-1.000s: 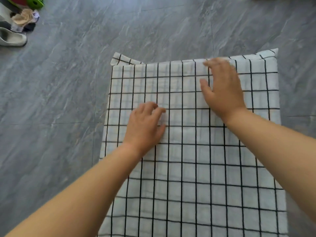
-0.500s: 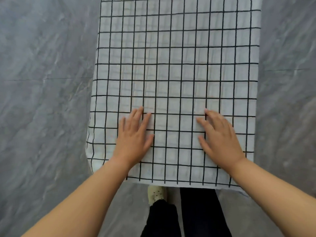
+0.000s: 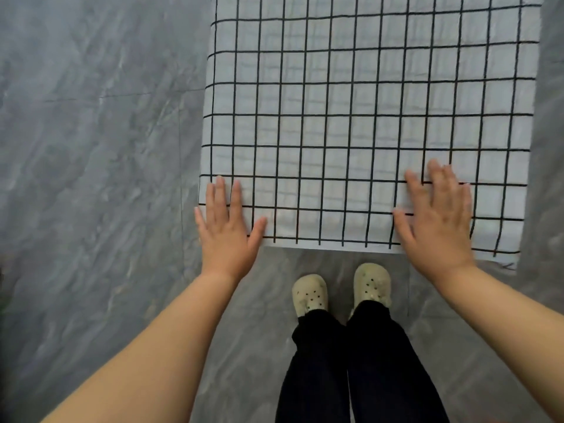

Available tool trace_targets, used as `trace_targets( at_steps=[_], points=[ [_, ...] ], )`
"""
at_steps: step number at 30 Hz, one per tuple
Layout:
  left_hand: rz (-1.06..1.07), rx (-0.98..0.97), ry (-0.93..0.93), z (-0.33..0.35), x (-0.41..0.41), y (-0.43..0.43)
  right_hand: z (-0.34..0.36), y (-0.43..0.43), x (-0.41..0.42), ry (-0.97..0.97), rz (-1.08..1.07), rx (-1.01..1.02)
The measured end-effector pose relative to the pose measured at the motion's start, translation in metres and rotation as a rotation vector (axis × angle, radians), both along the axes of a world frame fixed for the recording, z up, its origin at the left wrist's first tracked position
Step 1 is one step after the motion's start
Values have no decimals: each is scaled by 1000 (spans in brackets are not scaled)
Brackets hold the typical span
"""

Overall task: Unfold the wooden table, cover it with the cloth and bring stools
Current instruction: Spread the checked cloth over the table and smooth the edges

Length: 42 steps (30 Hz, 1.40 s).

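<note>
Soft, even, fairly bright light, no hard source to place. Shadows weak: faint one on the grey floor (image 3: 91, 178) under the near edge of the cloth (image 3: 366, 102), a little around the shoes (image 3: 309, 293). No glare; floor shows only a dull sheen. Overall slightly hazy, low contrast. Motion blur on right hand (image 3: 436, 221), fingertips smeared; left hand (image 3: 227, 230) sharper. Grid lines on the cloth bow outward toward the far and right edges, wide-angle distortion. Forearms at the near corners look stretched and soft. Floor at left edge smeared.
</note>
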<state>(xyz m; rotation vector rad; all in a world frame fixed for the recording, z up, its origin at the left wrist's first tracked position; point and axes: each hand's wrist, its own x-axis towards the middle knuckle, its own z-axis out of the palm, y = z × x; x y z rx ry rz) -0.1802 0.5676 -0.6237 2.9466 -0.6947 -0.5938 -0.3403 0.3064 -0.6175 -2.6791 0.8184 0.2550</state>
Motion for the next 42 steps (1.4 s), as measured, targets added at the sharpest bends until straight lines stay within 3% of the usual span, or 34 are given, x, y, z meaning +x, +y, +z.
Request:
trace_targets(
  at_steps=[8,12,15,20,26,34,42],
  points=[
    [74,-227,8,4,-13,38,4,88,68,-10,576,100],
    [137,-218,-27,-2,-7,70,9,124,105,11,692,129],
    [273,-240,-62,-9,3,78,5,144,120,49,717,113],
    [243,-329,-20,-20,2,59,-9,164,122,-31,675,42],
    [356,-393,-107,-31,-11,49,-14,167,117,-48,684,3],
    [480,-439,-70,-37,-19,31,-18,168,120,-83,652,13],
    [605,-491,-190,-48,-18,19,-21,162,120,-107,648,-42]
  ],
)
